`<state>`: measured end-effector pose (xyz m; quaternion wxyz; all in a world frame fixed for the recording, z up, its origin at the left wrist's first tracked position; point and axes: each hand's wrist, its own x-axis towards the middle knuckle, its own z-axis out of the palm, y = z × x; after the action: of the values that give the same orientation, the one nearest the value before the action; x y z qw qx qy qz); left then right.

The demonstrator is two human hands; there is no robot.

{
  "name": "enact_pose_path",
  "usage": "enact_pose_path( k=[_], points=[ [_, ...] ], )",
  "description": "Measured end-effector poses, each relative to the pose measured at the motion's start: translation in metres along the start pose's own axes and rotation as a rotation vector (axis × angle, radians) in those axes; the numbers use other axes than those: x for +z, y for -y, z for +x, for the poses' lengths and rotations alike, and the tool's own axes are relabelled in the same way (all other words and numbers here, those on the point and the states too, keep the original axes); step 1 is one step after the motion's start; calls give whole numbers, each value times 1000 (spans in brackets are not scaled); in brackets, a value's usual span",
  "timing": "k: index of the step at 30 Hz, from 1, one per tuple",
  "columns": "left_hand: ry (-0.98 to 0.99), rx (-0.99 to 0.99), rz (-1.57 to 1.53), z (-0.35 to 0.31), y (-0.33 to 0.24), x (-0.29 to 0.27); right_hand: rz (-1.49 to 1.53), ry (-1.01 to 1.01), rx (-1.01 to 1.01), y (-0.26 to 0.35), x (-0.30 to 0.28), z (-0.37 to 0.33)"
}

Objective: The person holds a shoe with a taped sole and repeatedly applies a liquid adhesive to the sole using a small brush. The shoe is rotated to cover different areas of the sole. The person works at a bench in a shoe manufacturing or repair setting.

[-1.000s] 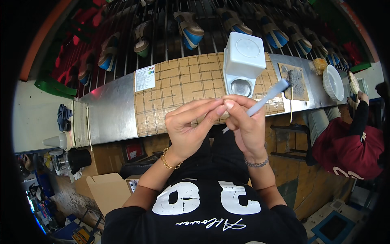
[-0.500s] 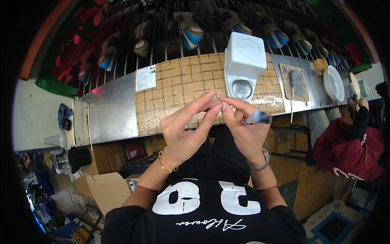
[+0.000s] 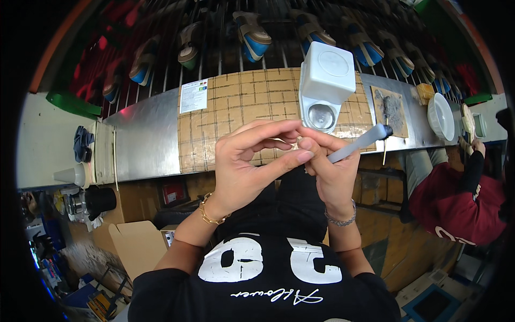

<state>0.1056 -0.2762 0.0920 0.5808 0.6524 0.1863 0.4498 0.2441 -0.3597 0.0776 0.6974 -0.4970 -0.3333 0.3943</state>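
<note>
My right hand (image 3: 337, 174) is closed around a tool with a slim grey handle (image 3: 360, 144), which slants up to the right and ends in a dark tip; its other end is hidden in my fingers. My left hand (image 3: 248, 155) meets it at the fingertips, thumb and fingers curled in. A small pale bit (image 3: 296, 143) shows between the fingertips, too small to name. Just beyond them stands a white plastic dispenser (image 3: 328, 72), its round cup (image 3: 321, 117) facing me.
Tape-covered cardboard (image 3: 236, 107) lies on the metal bench (image 3: 147, 145). To the right are a stained board (image 3: 394, 115) with a stick and a white bowl (image 3: 441, 118). Shoes (image 3: 253, 40) rest on a roller rack behind. A person in maroon (image 3: 456, 198) works at right.
The grey handle has swung out to the right and shows at full length. My left fingers have opened into a wider curve, and both hands remain together at the fingertips.
</note>
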Motion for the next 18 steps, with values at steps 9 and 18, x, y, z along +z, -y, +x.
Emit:
enact_pose_path(
  k=[9, 18],
  points=[
    [98, -279, -18, 1, -9, -9, -377, -47, -238, -3, -9, -4],
    [124, -455, -527, 0, 14, -9, -83, -9, 33, -2, -3, -2]
  ],
)
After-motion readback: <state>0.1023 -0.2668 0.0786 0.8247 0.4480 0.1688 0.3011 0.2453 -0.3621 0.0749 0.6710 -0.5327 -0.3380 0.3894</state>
